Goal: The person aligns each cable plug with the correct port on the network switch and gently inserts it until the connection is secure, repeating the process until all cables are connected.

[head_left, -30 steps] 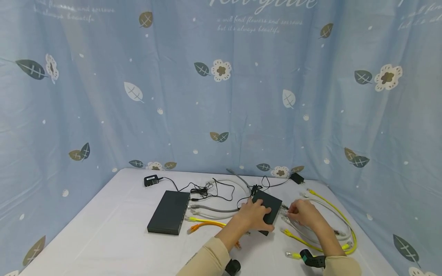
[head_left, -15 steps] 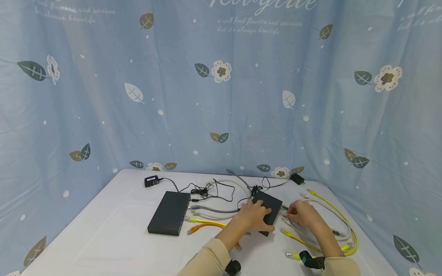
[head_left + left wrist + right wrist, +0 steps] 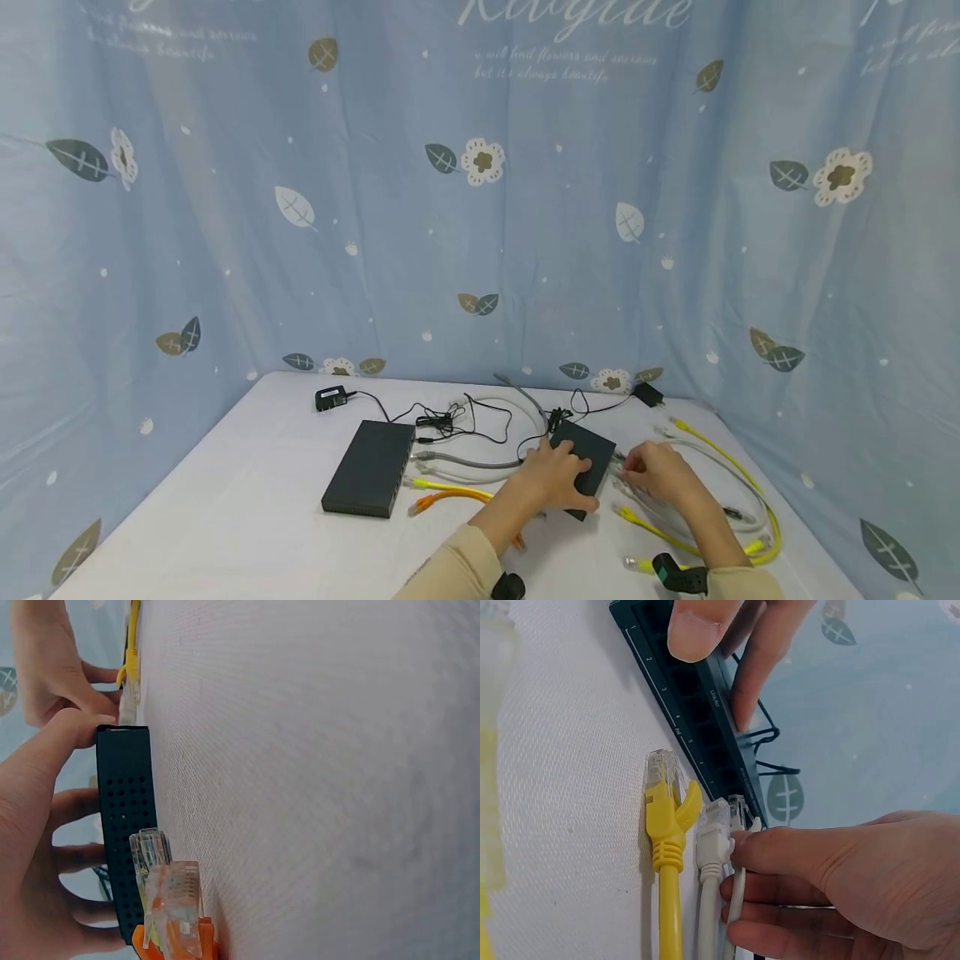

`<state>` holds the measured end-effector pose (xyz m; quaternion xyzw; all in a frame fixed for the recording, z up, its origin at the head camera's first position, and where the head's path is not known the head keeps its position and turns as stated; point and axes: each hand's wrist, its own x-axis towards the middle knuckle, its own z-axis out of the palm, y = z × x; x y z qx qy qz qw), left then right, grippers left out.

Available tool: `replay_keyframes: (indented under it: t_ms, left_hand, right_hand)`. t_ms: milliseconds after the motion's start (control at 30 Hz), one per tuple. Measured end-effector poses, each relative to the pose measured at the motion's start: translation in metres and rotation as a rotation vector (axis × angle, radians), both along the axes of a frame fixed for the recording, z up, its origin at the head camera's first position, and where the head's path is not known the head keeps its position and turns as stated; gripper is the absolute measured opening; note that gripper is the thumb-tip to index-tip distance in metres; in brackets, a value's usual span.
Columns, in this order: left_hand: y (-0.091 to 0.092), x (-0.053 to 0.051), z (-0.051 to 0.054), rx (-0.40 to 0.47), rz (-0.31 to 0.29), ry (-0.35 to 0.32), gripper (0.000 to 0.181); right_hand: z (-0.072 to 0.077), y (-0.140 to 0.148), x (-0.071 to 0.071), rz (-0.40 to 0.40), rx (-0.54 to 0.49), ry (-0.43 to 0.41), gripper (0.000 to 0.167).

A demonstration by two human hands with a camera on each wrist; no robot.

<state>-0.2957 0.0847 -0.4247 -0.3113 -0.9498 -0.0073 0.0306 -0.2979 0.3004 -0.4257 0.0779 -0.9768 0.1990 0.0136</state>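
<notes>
My left hand (image 3: pixel 553 477) grips a small black network switch (image 3: pixel 592 446) lying on the table, fingers over its top. In the right wrist view, the left thumb (image 3: pixel 693 634) lies over the numbered port row. My right hand (image 3: pixel 662 473) pinches a white network cable (image 3: pixel 736 889) just behind its clear plug, which is close to the ports at the switch's far end; whether it has entered one is hidden. A second white plug (image 3: pixel 714 832) lies beside it, and a yellow plug (image 3: pixel 664 802) rests next to that.
A larger black switch (image 3: pixel 371 468) lies to the left. Black power adapters, one at left (image 3: pixel 331 397) and one at right (image 3: pixel 648 394), stand at the back with tangled cords. Orange (image 3: pixel 438 498), grey (image 3: pixel 468 461) and yellow (image 3: pixel 738 475) cables surround the small switch.
The head view has tilted up slightly, so everything sits a little lower in it. Both hands keep nearly the same position on the switch and the white cable.
</notes>
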Motion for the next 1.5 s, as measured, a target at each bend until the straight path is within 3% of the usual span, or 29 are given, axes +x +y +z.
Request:
replay_keyframes:
  t_ms: [733, 1100, 1500]
  left_hand:
    - [-0.0002, -0.0008, 0.0001, 0.010, 0.006, 0.026, 0.064]
    - [-0.0007, -0.0004, -0.0018, -0.009, 0.014, 0.015, 0.065]
    - [-0.0003, -0.0012, -0.0040, 0.001, 0.014, 0.015, 0.064]
  right_hand:
    - [-0.0015, 0.0028, -0.0030, 0.044, -0.001, 0.058, 0.009]
    - [-0.0052, 0.0007, -0.0031, -0.008, -0.021, -0.003, 0.009]
    - [-0.0037, -0.0008, -0.0011, -0.009, -0.019, -0.002, 0.009]
